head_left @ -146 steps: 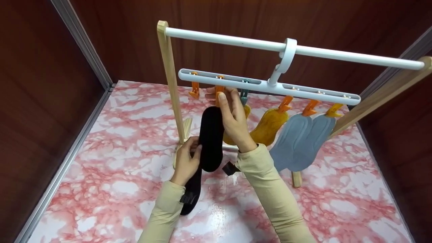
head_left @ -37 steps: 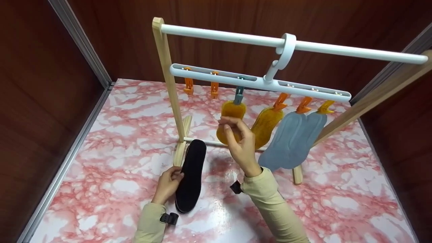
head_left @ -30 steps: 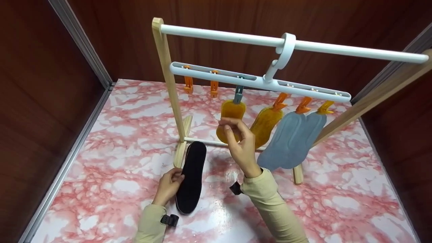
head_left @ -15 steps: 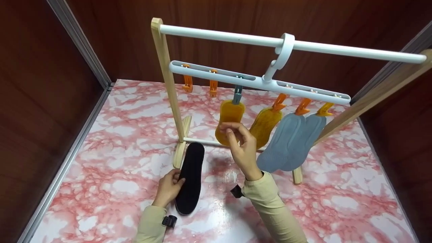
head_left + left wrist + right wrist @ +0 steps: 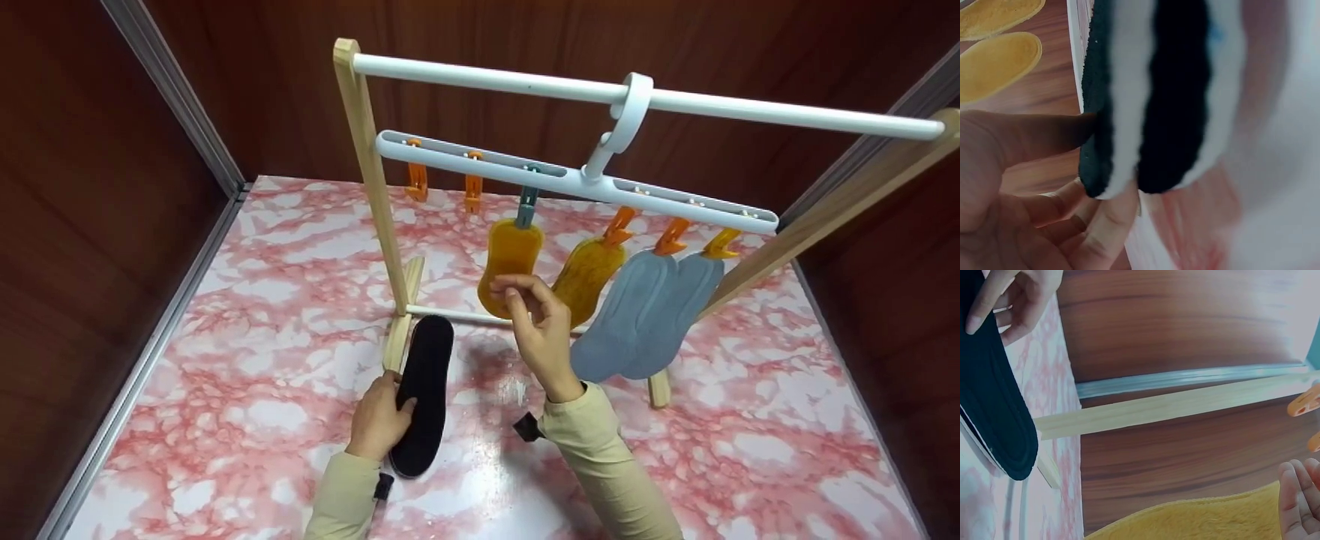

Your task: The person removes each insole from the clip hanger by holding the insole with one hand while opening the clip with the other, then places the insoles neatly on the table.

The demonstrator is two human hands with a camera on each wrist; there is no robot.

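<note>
My left hand [image 5: 377,421] pinches a pair of black insoles [image 5: 426,390] by the side, low over the table. They look like one in the head view; the left wrist view shows two dark, white-edged layers, with the thumb on the nearer insole [image 5: 1095,163] and a fingertip reaching the lower end of the farther insole [image 5: 1176,101]. My right hand [image 5: 541,330] hovers with bent, relaxed fingers and nothing between them, overlapping a hanging yellow insole [image 5: 514,251]. Above it, two orange clips [image 5: 417,182] [image 5: 473,193] dangle bare from the white hanger [image 5: 480,169].
A green clip [image 5: 527,206] bears the yellow insole. Farther right hang another yellow insole [image 5: 592,274] and two grey-blue insoles [image 5: 637,322]. The hanger hooks over a white rail [image 5: 487,80] between wooden posts [image 5: 367,150]. A marbled pink tabletop [image 5: 247,450] lies below.
Earlier, both hands were raised, the right at the second orange clip with a black insole below it. Since then the insoles came down together in the left hand, and the right hand left the clip.
</note>
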